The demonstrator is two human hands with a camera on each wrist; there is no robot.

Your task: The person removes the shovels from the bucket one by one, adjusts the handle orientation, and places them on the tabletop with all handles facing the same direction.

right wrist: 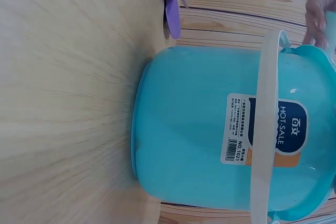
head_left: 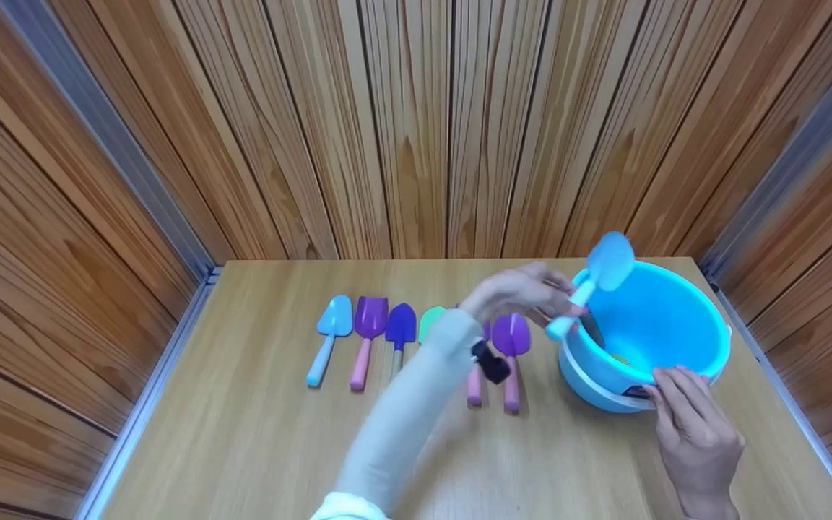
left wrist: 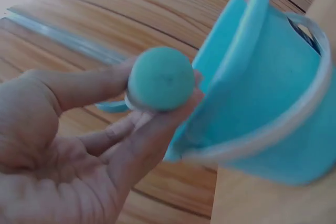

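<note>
My left hand (head_left: pixel 521 292) pinches a toy shovel (head_left: pixel 611 261) by its pale teal handle, light blue blade up, over the left rim of a blue bucket (head_left: pixel 683 307). The left wrist view shows the round handle end (left wrist: pixel 163 78) between thumb and fingers. At the bucket's near right side, my right hand (head_left: pixel 701 437) grips the rim, fingertips over the edge. The bucket stands upright, its white carrying handle (right wrist: pixel 266 124) hanging down across a printed label (right wrist: pixel 241 129). Inside it, a small yellow patch shows at the bottom.
Left of the bucket, several toy shovels lie in a row, among them a light blue one (head_left: pixel 335 318), a purple one with a pink handle (head_left: pixel 370 318) and a dark blue one (head_left: pixel 401 323). My left forearm (head_left: pixel 416 412) covers part of the row. Wood-panelled walls (head_left: pixel 416 130) enclose the table.
</note>
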